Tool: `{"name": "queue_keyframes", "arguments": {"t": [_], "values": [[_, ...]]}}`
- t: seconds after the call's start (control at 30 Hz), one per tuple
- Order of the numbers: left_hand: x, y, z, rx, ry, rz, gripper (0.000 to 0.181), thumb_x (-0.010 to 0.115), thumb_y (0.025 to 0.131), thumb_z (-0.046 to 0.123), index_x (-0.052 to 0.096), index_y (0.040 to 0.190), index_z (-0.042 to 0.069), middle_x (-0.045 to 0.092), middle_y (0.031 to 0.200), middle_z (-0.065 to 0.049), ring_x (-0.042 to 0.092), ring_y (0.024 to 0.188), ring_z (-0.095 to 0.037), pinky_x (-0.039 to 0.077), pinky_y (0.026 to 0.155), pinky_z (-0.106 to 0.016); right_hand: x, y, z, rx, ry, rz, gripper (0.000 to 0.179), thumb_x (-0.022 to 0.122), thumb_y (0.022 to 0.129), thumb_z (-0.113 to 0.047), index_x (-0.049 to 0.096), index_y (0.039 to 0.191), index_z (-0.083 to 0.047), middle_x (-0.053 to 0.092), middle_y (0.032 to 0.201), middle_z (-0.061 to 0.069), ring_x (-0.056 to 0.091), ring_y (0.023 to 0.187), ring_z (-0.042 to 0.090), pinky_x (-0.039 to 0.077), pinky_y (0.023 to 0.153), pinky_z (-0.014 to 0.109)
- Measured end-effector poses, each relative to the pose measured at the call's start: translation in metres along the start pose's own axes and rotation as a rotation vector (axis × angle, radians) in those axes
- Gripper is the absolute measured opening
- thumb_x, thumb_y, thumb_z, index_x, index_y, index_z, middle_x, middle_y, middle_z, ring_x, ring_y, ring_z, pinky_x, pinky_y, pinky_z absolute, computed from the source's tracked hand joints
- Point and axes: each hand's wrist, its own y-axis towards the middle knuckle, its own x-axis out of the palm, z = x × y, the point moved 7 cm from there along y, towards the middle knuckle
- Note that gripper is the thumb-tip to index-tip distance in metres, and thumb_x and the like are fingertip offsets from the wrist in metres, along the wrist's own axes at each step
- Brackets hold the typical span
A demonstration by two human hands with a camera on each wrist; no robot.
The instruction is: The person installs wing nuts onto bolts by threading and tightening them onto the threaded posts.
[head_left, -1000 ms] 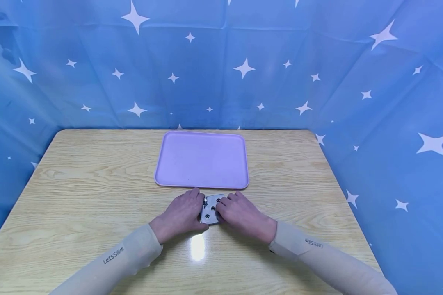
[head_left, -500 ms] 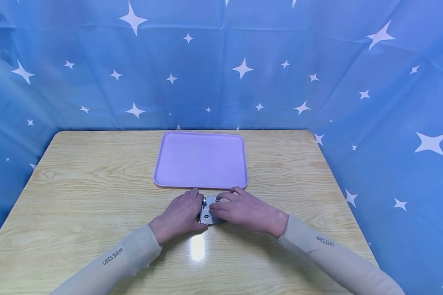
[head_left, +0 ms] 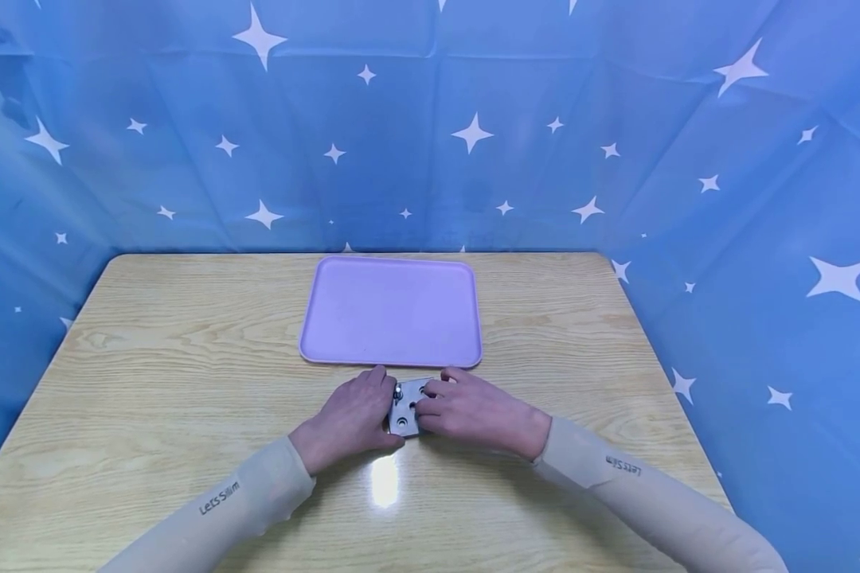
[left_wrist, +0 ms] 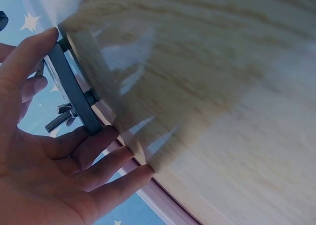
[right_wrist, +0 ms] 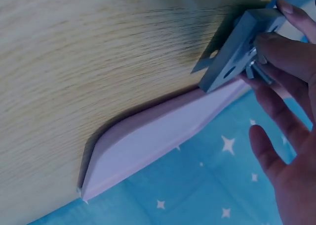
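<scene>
A thick grey metal plate (head_left: pixel 404 415) with several round holes is held on edge just above or on the table, before the tray. My left hand (head_left: pixel 354 410) grips its left end, thumb and index finger (left_wrist: pixel 101 138) spanning the plate in the left wrist view. A wing screw (left_wrist: pixel 61 117) stands out from one face; dark round studs (left_wrist: pixel 91 96) project from the other. My right hand (head_left: pixel 473 407) has its fingertips curled at the plate's middle and right holes, pinching a small metal screw that they mostly hide. In the right wrist view shiny metal shows beside a fingertip (right_wrist: pixel 266 44).
A lilac tray (head_left: pixel 390 310) lies on the wood-grain table (head_left: pixel 186 382), just beyond both hands. Blue cloth (head_left: pixel 416 143) with white stars hangs behind the table and along its sides. Light glares off the tabletop in front of the plate.
My right fingers spread out and lifted half a second ago, then curled back in at the plate. The left hand and plate have stayed nearly in place.
</scene>
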Motion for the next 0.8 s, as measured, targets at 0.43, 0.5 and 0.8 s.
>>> {"name": "queue_keyframes", "arguments": {"t": [0.43,0.5,0.8], "values": [[-0.001,0.001,0.000,0.001,0.012,-0.003,0.063,0.091,0.067,0.049,0.057,0.097,0.004,0.044,0.088,-0.003,0.046,0.074,-0.017,0.047,0.062,-0.033,0.008,0.004,0.001,0.145,0.055,0.026,0.005,0.071,0.094,-0.018,0.066,0.094,-0.017,0.063,0.089,-0.006,0.056,0.080,0.014,0.044,0.071,0.028],[-0.001,0.001,0.000,-0.001,0.013,-0.008,0.064,0.091,0.067,0.049,0.057,0.097,0.004,0.044,0.088,-0.003,0.045,0.075,-0.017,0.047,0.063,-0.033,0.011,0.005,0.003,0.209,0.104,0.011,0.008,0.073,0.093,-0.017,0.065,0.092,-0.015,0.062,0.085,-0.005,0.054,0.074,0.014,0.042,0.065,0.027],[-0.001,0.000,0.001,0.002,0.016,-0.001,0.064,0.091,0.067,0.049,0.057,0.098,0.004,0.044,0.088,-0.003,0.046,0.075,-0.017,0.048,0.062,-0.033,0.008,0.003,0.007,0.342,0.245,0.042,0.022,0.076,0.092,-0.029,0.065,0.095,-0.011,0.065,0.085,-0.001,0.057,0.074,0.015,0.046,0.068,0.029]]}}
